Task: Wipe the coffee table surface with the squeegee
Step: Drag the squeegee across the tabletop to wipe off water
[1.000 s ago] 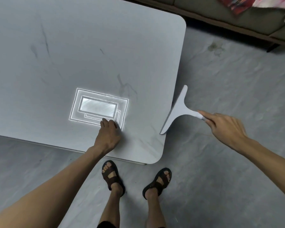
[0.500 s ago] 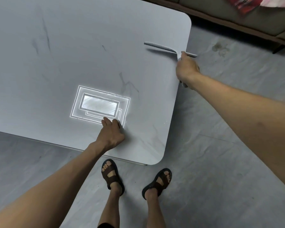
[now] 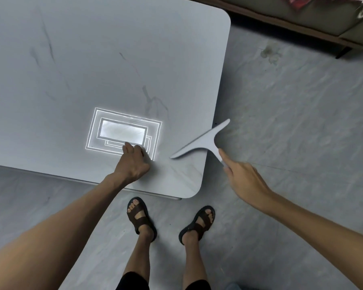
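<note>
- Coffee table (image 3: 92, 59): large pale top with rounded corners, glossy, faint dark streaks. Looks hard and slick, so the blade should glide. A ceiling light reflection (image 3: 122, 132) shows near the front edge.
- Squeegee (image 3: 205, 139): at the near-right corner, lying diagonally across the table's right edge. 1 blade tip is over the tabletop, the other is out over the floor (image 3: 291, 143). Can't tell whether the blade edge touches the surface.
- Handling, my read: thin 1-piece T shape, probably light, stiff plastic with a softer wiping lip. Easy to twist off-flat, so hold it by the stem, close to the crossbar, for even pressure.
- Right hand (image 3: 245, 181): clamped on the stem's lower end, index finger laid along it. That's a far-back grip, so less leverage on the blade.
- Left hand (image 3: 132, 164): holds nothing, fingers resting on the tabletop at the reflection's edge, bracing. It sits beside the blade's left tip, in the way of a leftward stroke.
</note>
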Motion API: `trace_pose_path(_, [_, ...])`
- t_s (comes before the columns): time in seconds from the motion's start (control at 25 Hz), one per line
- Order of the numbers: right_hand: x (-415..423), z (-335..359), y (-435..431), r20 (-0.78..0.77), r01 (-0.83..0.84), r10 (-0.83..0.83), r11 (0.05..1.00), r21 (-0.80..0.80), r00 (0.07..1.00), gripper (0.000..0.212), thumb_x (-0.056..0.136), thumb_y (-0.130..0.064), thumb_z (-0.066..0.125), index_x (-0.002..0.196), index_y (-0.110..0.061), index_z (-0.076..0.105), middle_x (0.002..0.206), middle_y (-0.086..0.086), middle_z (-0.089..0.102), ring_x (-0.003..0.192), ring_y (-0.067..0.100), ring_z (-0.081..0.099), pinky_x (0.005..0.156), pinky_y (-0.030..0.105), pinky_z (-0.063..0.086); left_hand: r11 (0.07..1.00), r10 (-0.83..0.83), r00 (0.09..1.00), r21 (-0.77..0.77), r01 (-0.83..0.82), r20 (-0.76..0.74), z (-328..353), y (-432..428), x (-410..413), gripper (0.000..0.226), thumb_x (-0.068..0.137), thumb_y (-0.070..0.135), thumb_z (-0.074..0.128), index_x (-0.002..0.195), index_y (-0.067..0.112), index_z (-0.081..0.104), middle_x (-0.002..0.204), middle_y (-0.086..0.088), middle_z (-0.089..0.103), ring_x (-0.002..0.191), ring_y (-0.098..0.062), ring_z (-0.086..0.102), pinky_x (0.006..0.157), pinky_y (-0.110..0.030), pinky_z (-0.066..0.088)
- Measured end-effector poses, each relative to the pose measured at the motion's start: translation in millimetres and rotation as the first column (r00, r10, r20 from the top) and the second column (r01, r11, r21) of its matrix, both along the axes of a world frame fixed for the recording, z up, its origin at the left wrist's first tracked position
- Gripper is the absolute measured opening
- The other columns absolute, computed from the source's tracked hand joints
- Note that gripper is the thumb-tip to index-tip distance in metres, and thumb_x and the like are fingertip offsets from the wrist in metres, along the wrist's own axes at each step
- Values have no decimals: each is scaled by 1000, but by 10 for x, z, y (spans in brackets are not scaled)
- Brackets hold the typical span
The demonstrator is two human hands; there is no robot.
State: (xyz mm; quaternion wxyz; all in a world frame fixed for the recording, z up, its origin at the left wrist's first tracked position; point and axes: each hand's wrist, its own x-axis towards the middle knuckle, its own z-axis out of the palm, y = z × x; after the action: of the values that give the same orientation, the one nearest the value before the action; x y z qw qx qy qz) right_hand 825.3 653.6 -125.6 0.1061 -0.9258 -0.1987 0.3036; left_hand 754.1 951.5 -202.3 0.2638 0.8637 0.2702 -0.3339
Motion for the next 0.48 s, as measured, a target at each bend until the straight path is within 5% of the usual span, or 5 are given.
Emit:
trace_pose_path(0.24, [-47,358,-449,-43,18,-21,998,-67,999,44,101,-25,43,145,-26,42,54,-4,47,48,7,46,44,23,36,997,30,992,-67,-22,119,189,-14,-208,32,77,2,51,108,6,47,107,-12,56,84,-27,51,67,-33,38])
trace_pose_path(0.32, [106,405,-216,-19,80,-81,996,-47,997,42,102,-28,38,144,-27,42,65,4,55,56,17,51,55,36,42,996,91,984,-39,-86,154,233,27,-335,31,77,4,50,107,11,46,96,-7,59,78,-26,53,62,-32,38])
trace_pose_path(0.48, [717,211,758,-74,416,-412,908,54,908,33,100,-19,29,128,-22,44,87,18,60,66,32,55,54,34,46,980,195,956,-2,-199,219,256,289,-529,19,87,11,48,106,11,47,91,-7,59,78,-28,56,67,-36,45])
